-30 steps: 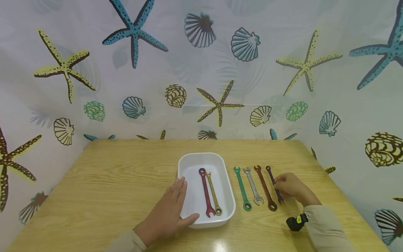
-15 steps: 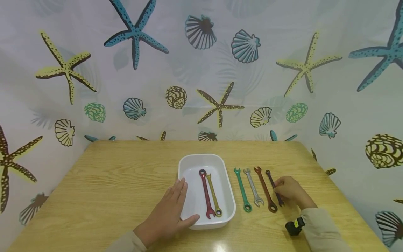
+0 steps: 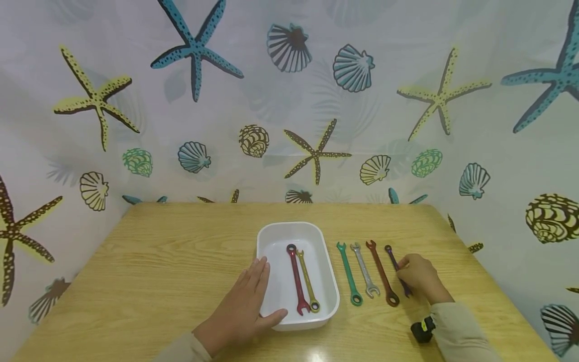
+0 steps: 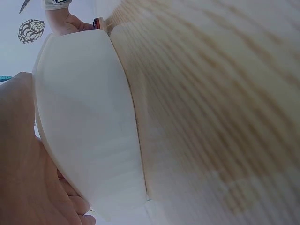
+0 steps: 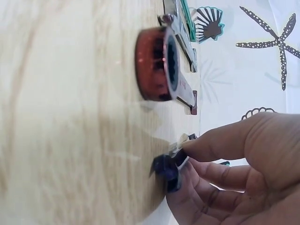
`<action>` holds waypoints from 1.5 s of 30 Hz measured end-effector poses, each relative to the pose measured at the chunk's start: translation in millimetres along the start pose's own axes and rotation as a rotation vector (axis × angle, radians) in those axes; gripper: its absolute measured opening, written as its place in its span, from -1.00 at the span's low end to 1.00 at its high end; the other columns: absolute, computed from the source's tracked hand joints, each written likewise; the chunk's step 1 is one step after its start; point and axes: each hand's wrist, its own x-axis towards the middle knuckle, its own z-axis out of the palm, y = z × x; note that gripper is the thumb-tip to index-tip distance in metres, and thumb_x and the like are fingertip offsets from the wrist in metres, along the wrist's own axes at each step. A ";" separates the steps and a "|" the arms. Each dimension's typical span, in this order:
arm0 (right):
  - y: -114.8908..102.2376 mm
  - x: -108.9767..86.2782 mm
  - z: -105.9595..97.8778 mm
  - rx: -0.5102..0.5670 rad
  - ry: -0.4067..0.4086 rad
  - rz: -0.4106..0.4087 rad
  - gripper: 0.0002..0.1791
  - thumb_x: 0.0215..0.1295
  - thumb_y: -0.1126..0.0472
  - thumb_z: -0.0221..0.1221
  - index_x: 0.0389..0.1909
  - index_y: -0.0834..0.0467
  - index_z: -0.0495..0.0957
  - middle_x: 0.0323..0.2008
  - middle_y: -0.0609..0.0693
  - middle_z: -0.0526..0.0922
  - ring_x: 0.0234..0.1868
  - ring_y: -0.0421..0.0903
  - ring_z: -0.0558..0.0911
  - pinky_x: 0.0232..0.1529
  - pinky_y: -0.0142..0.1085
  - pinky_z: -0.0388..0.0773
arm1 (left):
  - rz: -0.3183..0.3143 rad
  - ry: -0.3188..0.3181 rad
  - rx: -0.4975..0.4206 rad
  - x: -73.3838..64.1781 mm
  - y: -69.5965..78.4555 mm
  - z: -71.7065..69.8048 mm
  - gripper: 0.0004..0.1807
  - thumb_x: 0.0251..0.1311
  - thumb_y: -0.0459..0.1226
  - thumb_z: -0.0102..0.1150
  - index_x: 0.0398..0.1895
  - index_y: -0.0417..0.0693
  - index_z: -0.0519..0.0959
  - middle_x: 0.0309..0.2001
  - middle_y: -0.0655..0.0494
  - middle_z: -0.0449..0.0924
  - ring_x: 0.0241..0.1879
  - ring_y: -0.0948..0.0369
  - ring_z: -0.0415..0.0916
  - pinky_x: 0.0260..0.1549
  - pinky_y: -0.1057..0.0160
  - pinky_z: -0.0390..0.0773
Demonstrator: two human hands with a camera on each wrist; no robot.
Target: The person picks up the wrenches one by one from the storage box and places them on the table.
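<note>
My right hand [image 3: 418,275] pinches a dark purple combination wrench [image 3: 392,258] between thumb and fingers, at the right end of a row of wrenches. Seen from the right wrist, the purple wrench's open jaw end [image 5: 166,168] points toward the camera, low over the wood. My left hand [image 3: 239,301] lies with straight fingers along the left rim of a white tray [image 3: 303,326], its thumb over the near corner. Inside the tray lie a red wrench [image 3: 296,279] and a gold wrench [image 3: 307,279], side by side.
Between the tray and my right hand lie a green wrench [image 3: 348,274], a silver wrench [image 3: 364,271] and a reddish-brown wrench [image 3: 382,271], roughly parallel. All rests on a wooden table [image 3: 181,241]. A shell-patterned curtain [image 3: 226,100] hangs behind and at both sides.
The purple wrench and my right hand have shifted slightly to the right, away from the reddish-brown wrench. My left hand and the tray stay where they were.
</note>
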 end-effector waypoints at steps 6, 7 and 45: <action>1.1 -1.7 1.3 -0.039 0.029 -0.008 -0.76 0.06 0.35 0.11 -0.28 0.44 0.52 -0.44 0.15 0.61 -0.50 -0.02 0.50 -0.45 -0.16 0.42 | -0.007 -0.005 -0.001 0.6 0.6 0.2 0.06 0.22 0.34 -0.15 0.47 -0.34 -0.02 0.51 -0.19 -0.13 0.49 -0.02 -0.19 0.39 -0.05 0.00; 1.3 -1.7 1.4 -0.041 0.031 -0.009 -0.77 0.06 0.35 0.12 -0.29 0.43 0.52 -0.45 0.15 0.61 -0.51 -0.03 0.50 -0.46 -0.17 0.42 | -0.008 -0.005 0.002 0.6 0.6 0.3 0.07 0.22 0.34 -0.15 0.47 -0.34 -0.03 0.51 -0.18 -0.13 0.49 -0.02 -0.19 0.39 -0.05 0.00; -66.2 -14.8 -15.1 0.027 0.104 -0.181 -0.54 0.31 0.12 0.15 0.03 0.42 0.50 -0.20 0.33 0.65 -0.29 0.17 0.64 -0.39 -0.06 0.58 | 0.028 0.070 0.024 0.8 -1.0 5.5 0.05 0.23 0.34 -0.18 0.42 -0.40 0.07 0.47 -0.25 -0.03 0.47 -0.08 -0.07 0.37 -0.05 0.07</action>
